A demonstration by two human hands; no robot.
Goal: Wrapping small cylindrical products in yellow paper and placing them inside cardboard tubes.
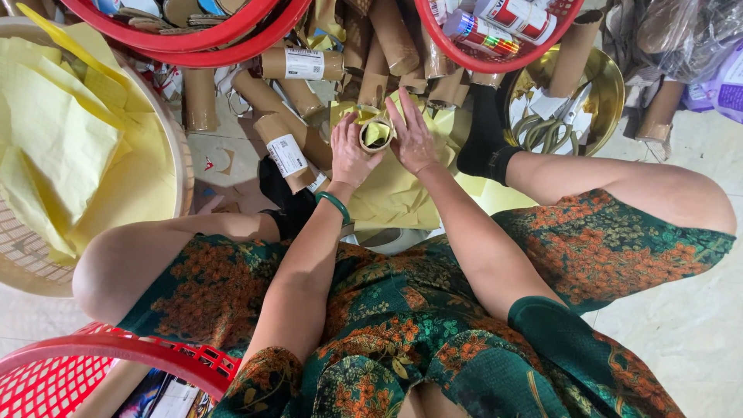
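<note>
Centre, upper half of frame: both hands met around one tube.
Left hand: fingers curled round the tube's left side, gripping it; a green bangle sat on the wrist.
Right hand: fingers stretched almost flat, palm pressed against the tube's right side, two fingers pointing up the frame.
Tube: short cardboard roll, open end facing the camera, yellow paper tucked inside.
Yellow sheet: lay just below the hands, between the black-socked feet.
Loose tubes: a heap of brown cardboard rolls above and left of the hands, some with white labels.
Brass bowl: upper right, holding scissors and scraps.
Red baskets: along the top edge, with cans in the right one.
Wicker tray: far left, piled with yellow paper.
Red crate: lower left corner.
</note>
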